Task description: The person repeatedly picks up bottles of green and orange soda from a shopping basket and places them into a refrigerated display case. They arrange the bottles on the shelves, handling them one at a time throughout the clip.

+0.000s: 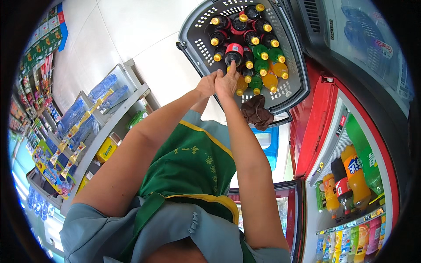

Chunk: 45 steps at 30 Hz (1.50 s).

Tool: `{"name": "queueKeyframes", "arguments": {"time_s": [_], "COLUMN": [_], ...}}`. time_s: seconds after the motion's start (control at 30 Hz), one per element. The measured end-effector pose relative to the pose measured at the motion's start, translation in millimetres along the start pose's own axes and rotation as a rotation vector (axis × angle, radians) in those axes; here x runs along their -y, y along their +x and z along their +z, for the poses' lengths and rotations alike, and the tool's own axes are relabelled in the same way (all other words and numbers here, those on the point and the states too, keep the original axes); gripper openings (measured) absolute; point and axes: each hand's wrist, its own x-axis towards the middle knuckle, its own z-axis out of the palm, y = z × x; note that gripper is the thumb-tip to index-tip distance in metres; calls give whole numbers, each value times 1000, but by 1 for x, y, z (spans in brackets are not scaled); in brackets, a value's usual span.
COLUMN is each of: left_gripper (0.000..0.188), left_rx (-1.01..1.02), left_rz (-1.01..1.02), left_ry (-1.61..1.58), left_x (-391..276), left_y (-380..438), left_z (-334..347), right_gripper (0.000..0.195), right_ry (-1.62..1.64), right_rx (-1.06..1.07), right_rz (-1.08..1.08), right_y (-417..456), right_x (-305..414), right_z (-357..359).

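Observation:
My left hand (208, 83) and my right hand (226, 82) meet at the near left rim of a grey plastic shopping basket (205, 67). The right index finger reaches over the dark shoulder of a red-labelled cola bottle (235, 49). A yellow cap shows partly beside my fingertips; whether either hand grips a bottle cannot be made out. Several more cola bottles (218, 35) fill the basket's far part, their yellow caps facing me. Green bottles (260, 52) and orange soda bottles (270, 80) sit at its right. A brown cloth (257, 112) hangs over the near rim.
At the right, a red-framed drinks cooler (365, 105) stands open, with large soda bottles (354, 174) above a row of smaller drinks (352, 238). A blue plastic crate (271, 141) is below the basket. On the left, a shelf unit (131, 98) holds packaged goods. White floor tiles (141, 23) lie beyond.

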Motion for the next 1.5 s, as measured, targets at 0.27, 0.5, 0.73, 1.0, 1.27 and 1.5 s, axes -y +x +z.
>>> {"name": "queueKeyframes", "arguments": {"time_s": [0.27, 0.5, 0.73, 1.0, 1.27, 1.5], "left_gripper": [59, 64, 56, 48, 43, 47], "left_rx": [56, -73, -118, -178, -238, -241], "left_rz": [10, 136, 81, 3, -5, -78], "left_ry": [13, 51, 10, -340, -397, -346], "left_x": [-2, 33, 32, 36, 49, -1], "left_y": [7, 9, 7, 6, 11, -2], "left_z": [-8, 14, 19, 31, 44, 18], "right_gripper": [59, 57, 58, 60, 63, 63], "right_ry": [29, -2, -46, -58, -83, 20], "right_rx": [26, 47, 13, 51, 54, -17], "right_rz": [-56, -43, -40, -27, -37, -63], "right_y": [2, -1, -3, -4, -1, 2], "right_x": [5, 2, -1, 3, -1, -8], "right_z": [5, 5, 9, 5, 7, -2]}}
